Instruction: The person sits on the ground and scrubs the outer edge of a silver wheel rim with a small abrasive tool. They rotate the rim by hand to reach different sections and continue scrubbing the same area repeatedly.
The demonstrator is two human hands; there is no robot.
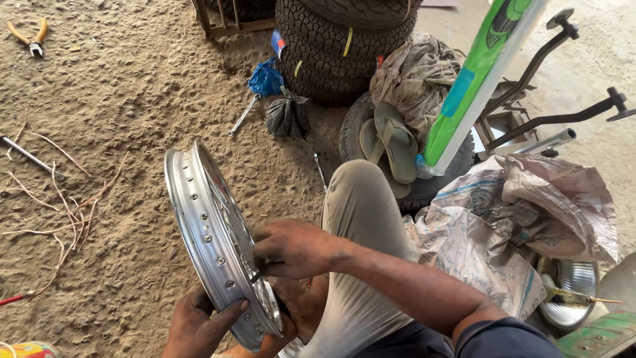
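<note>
Bright metal marks the nearest thing in view: a silver wheel rim point(211, 238), pierced with spoke holes, is held on edge just beside the person's bent knee point(361, 199) over the sandy floor point(119, 99). The rim is steadied from below by the left hand point(199, 325), whose fingers are curled shut around its outer edge near the bottom of the picture. The right hand point(291, 248) is laid over the inner side of the rim, its fingers pressed together and pinched on something small and dark at the spoke holes; what that piece is cannot be told. The step in hand is judged to be the fitting or tightening of a spoke at one hole, and the next move would call for a firm hold below and a fine turn of the pinched fingers. Just to the right, crumpled woven sacks point(523, 219) are heaped. Farther off, a pair of sandals point(391, 146) lies on a tyre, a green and white panel point(477, 79) leans beside it, and a wrench point(244, 114) rests near stacked tyres point(338, 46). Farthest away, yellow-handled pliers point(30, 36) lie on the sand.
</note>
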